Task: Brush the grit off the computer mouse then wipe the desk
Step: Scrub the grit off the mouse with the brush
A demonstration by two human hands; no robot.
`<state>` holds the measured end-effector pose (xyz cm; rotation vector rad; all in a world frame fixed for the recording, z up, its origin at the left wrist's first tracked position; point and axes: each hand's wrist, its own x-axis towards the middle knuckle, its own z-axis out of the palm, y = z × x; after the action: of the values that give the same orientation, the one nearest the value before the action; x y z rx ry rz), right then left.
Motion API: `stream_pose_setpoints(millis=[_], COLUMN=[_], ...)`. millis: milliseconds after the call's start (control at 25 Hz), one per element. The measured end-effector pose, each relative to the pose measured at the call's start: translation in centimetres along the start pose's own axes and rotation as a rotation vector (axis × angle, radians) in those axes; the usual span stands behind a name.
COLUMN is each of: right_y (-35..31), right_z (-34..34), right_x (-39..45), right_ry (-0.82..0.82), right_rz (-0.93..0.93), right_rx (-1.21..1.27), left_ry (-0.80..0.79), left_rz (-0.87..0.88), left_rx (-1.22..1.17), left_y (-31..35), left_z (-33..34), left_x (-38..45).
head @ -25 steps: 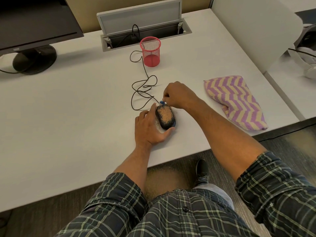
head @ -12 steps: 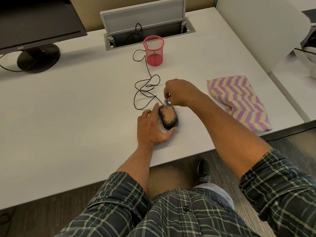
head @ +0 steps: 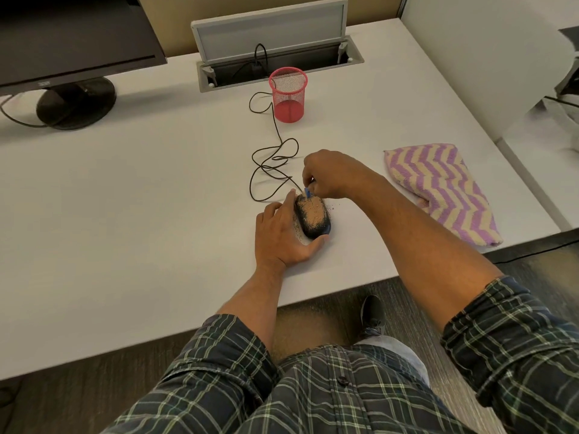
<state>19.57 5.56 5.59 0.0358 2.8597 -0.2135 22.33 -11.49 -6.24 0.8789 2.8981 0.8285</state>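
Observation:
A black computer mouse (head: 313,218) coated in tan grit lies on the white desk (head: 141,198) near its front edge. My left hand (head: 283,234) cups the mouse from the left, fingers along its side and thumb curled round its near end. My right hand (head: 327,173) pinches a small blue brush (head: 308,192), whose tip touches the far end of the mouse. A few grains lie on the desk around the mouse. A purple and cream chevron cloth (head: 438,189) lies folded to the right.
The mouse's black cable (head: 269,164) loops back past a red mesh pen cup (head: 288,94) into an open cable tray (head: 275,62). A monitor on a round stand (head: 75,101) occupies the back left. A white partition (head: 470,42) bounds the right.
The brush tip has come down from just beyond the mouse onto its far end, and some grit has scattered onto the desk beside it. My left hand stays on the mouse.

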Motion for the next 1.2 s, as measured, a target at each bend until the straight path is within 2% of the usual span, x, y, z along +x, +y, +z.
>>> stream_pose_setpoints(millis=[640,1200], right_y=[0.0,2.0], right_z=[0.4,0.1], right_x=[-0.2,-0.4], right_ry=[-0.007,0.035], right_rz=[-0.036,0.067], right_rx=[0.084,0.115], left_ry=[-0.001,0.016], left_rz=[0.003,0.004], left_rx=[-0.007,-0.006], left_y=[0.0,-0.1], left_z=[-0.2,0.1], left_x=[0.1,0.1])
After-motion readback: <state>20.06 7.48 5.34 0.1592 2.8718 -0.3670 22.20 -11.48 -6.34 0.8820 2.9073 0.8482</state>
